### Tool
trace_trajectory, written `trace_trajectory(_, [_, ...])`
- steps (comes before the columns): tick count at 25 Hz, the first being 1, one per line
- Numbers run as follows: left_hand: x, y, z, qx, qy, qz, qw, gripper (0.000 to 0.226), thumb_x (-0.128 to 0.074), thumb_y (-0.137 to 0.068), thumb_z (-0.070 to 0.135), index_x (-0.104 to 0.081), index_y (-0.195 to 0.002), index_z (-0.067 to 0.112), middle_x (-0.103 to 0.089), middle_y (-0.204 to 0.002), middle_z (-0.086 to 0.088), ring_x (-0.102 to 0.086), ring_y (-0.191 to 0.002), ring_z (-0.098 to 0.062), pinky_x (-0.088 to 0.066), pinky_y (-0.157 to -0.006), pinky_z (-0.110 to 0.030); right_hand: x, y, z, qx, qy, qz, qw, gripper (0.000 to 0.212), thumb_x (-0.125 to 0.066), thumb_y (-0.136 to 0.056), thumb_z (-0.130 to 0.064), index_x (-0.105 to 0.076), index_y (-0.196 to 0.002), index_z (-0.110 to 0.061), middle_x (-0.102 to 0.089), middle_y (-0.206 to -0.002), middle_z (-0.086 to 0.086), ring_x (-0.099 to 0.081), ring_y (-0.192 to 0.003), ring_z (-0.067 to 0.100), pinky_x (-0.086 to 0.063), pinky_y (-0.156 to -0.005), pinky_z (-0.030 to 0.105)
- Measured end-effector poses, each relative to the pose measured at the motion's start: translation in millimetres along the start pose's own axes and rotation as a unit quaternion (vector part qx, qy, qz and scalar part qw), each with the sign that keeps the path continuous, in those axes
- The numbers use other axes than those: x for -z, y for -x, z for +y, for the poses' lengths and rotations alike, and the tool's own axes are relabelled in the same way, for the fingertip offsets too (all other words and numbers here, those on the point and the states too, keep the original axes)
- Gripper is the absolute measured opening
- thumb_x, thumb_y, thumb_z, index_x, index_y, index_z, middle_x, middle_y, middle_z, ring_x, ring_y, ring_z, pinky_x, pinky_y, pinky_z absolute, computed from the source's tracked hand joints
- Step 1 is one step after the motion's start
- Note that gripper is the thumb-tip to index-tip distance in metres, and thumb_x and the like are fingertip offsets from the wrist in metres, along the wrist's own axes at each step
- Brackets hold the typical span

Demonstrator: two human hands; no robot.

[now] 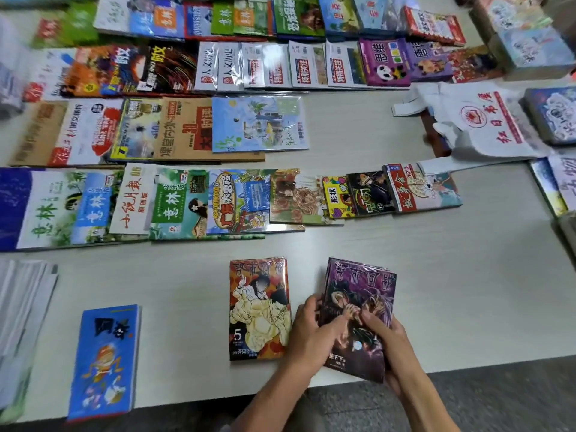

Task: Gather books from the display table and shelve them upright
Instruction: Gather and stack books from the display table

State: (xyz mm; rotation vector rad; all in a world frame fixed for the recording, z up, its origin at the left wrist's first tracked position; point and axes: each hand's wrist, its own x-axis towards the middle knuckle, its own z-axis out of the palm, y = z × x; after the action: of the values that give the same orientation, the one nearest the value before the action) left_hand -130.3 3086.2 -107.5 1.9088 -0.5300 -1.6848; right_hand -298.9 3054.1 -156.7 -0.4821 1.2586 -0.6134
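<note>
Both hands clasp a purple manga volume at the worktop's near edge.

The left hand (311, 335) and right hand (389, 341) have their grip pinched on the purple book (358, 310), tilted, thumbs on its cover. Just left lies an orange volume (260, 308) marked "5", flat on the worktop (187, 282); a blue book (104, 361) lies farther left.

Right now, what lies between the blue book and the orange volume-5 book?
Head view: only bare table between the blue book and the orange volume-5 book.
</note>
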Motion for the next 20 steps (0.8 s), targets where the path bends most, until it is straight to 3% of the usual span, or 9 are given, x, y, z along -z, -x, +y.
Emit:
trace_trajectory(2, [29.4, 10.9, -2.5, -0.053, 0.021, 0.073, 0.996, 0.038, -0.063, -0.076, 0.05, -0.055, -0.114, 0.05, -0.064, -0.118, 0.013, -0.065, -0.102, -0.006, -0.059, -0.087, -0.038, -1.1, 7.7, -10.2, 0.001, -0.023, -0.013, 1.0, 0.071, -0.093, -0.059, -0.033, -0.068, -0.119, -0.002, -0.071, -0.114, 0.032, -0.072, -0.097, 0.049, -0.061, -0.075, 0.05])
trace_trajectory(4, [68.0, 13.5, -16.9, -0.079, 0.006, 0.223, 0.971, 0.027, -0.065, -0.08, 0.043, -0.054, -0.102, 0.055, -0.062, -0.112, 0.018, -0.062, -0.104, -0.006, -0.059, -0.086, -0.039, -9.2, 9.1, -16.4, -0.005, -0.038, -0.026, 0.999, 0.073, -0.094, -0.056, -0.038, -0.071, -0.116, -0.004, -0.073, -0.112, 0.028, -0.073, -0.097, 0.045, -0.062, -0.073, 0.048])
trace_trajectory(6, [102.1, 8.3, -35.6, -0.047, -0.008, 0.294, 0.955, 0.039, -0.07, -0.087, 0.032, -0.051, -0.118, 0.046, -0.058, -0.125, 0.006, -0.056, -0.119, -0.02, -0.052, -0.096, -0.042, -24.4, 4.1, -18.7, -0.025, -0.043, -0.049, 0.998, 0.07, -0.093, -0.055, -0.038, -0.073, -0.114, -0.005, -0.074, -0.112, 0.027, -0.075, -0.094, 0.042, -0.062, -0.071, 0.046])
trace_trajectory(8, [117.7, -3.5, -48.7, 0.036, 0.023, 0.235, 0.971, 0.067, -0.073, -0.087, 0.033, -0.04, -0.145, 0.024, -0.049, -0.145, -0.007, -0.051, -0.13, -0.028, -0.048, -0.102, -0.04, -44.0, -4.9, -15.5, -0.055, -0.033, -0.071, 0.995, 0.069, -0.093, -0.055, -0.037, -0.073, -0.113, -0.005, -0.074, -0.111, 0.027, -0.076, -0.091, 0.04, -0.062, -0.07, 0.045])
trace_trajectory(10, [117.9, -14.6, -56.0, 0.074, 0.051, 0.179, 0.98, 0.079, -0.074, -0.085, 0.037, -0.034, -0.15, 0.019, -0.054, -0.142, -0.006, -0.059, -0.122, -0.026, -0.051, -0.097, -0.038, -61.5, -13.3, -5.1, -0.079, -0.019, -0.086, 0.993, 0.067, -0.095, -0.053, -0.039, -0.077, -0.108, -0.005, -0.075, -0.11, 0.027, -0.076, -0.089, 0.04, -0.062, -0.07, 0.044])
trace_trajectory(13, [115.2, -25.1, -60.4, 0.068, 0.082, 0.178, 0.978, 0.068, -0.076, -0.073, 0.046, -0.051, -0.132, 0.024, -0.069, -0.113, 0.006, -0.07, -0.1, -0.018, -0.057, -0.09, -0.041, -75.3, -23.4, 12.2, -0.116, -0.008, -0.093, 0.989, 0.073, -0.096, -0.054, -0.037, -0.074, -0.114, -0.001, -0.072, -0.115, 0.03, -0.075, -0.093, 0.042, -0.061, -0.077, 0.048])
trace_trajectory(17, [119.8, -34.7, -57.7, 0.084, 0.131, 0.191, 0.969, 0.05, -0.081, -0.072, 0.04, -0.061, -0.114, 0.022, -0.072, -0.096, 0.009, -0.072, -0.085, -0.014, -0.057, -0.072, -0.031, -80.4, -30.6, 21.3, -0.151, -0.009, -0.102, 0.983, 0.066, -0.09, -0.065, -0.036, -0.072, -0.119, -0.002, -0.069, -0.122, 0.029, -0.071, -0.105, 0.043, -0.057, -0.088, 0.051])
trace_trajectory(20, [121.2, -38.4, -54.3, 0.085, 0.147, 0.182, 0.969, 0.046, -0.084, -0.072, 0.039, -0.06, -0.108, 0.024, -0.07, -0.096, 0.008, -0.069, -0.085, -0.011, -0.05, -0.064, -0.026, -79.1, -31.5, 20.2, -0.159, -0.002, -0.105, 0.982, 0.061, -0.087, -0.069, -0.037, -0.073, -0.119, -0.004, -0.07, -0.123, 0.028, -0.07, -0.108, 0.043, -0.057, -0.088, 0.051])
